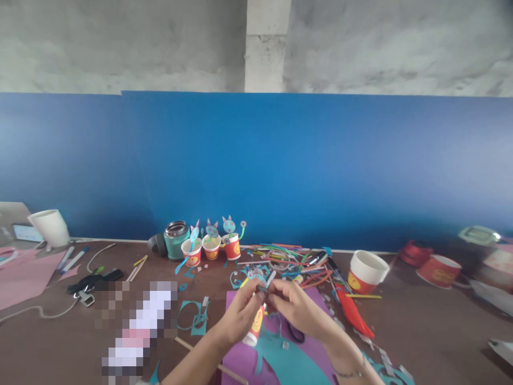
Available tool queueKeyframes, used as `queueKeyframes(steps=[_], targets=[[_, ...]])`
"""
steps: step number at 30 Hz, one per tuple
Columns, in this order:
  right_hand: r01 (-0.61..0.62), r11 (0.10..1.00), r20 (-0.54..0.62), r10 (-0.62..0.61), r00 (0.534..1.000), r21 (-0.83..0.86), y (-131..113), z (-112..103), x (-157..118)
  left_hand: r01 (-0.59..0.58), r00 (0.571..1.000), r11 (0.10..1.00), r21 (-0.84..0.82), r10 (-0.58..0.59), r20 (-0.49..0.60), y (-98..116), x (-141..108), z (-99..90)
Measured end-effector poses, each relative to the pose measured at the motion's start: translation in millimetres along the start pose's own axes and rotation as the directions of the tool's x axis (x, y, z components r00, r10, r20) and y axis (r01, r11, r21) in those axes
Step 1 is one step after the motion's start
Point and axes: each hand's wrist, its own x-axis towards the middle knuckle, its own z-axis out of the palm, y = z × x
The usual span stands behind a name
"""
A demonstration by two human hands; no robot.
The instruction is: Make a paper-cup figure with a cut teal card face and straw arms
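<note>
My left hand point(245, 307) and my right hand point(295, 303) meet over the middle of the table, fingertips pinched together. A small bluish piece shows between them, mostly hidden by the fingers, and I cannot make out what it is. Just below lies a red and white paper cup point(258, 320), tilted, partly behind my left hand. Behind the fingertips a light-blue paper animal face point(256, 275) is partly visible. Under my wrists are a purple sheet point(240, 363) and a teal sheet of paper point(292, 355).
At the back, several paper cups point(231, 248) with blue animal faces stand beside a teal jar point(177, 243). Colourful pipe cleaners point(280, 256) are heaped right of them. Farther right are a larger paper cup point(366, 272) and a red pointed item point(355, 313). Teal paper scraps point(193, 316) lie left.
</note>
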Motion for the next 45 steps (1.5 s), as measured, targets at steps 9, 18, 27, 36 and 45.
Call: queueKeyframes(steps=[9,18,27,36,45], targets=[[-0.051,0.999,-0.081,0.049,0.996,-0.018,-4,-3,5,0.030,0.997,0.991,-0.131,-0.039,-0.071,-3,3,0.7],[-0.187,0.756,-0.222,0.057,0.973,-0.627,22,-18,0,-0.001,0.987,0.924,0.383,0.063,-0.149,-1,6,-5.2],[0.054,0.933,-0.133,-0.107,0.985,-0.356,-1,1,5,0.057,0.989,0.883,0.466,0.012,-0.145,5,5,1.0],[0.061,0.895,-0.193,-0.161,0.968,-0.442,0,0,4,0.087,0.981,0.950,0.300,-0.029,-0.191,0,7,2.9],[-0.151,0.916,-0.394,-0.008,0.919,-0.371,11,-11,10,0.450,0.892,0.643,0.620,-0.291,-0.345,-22,6,-11.6]])
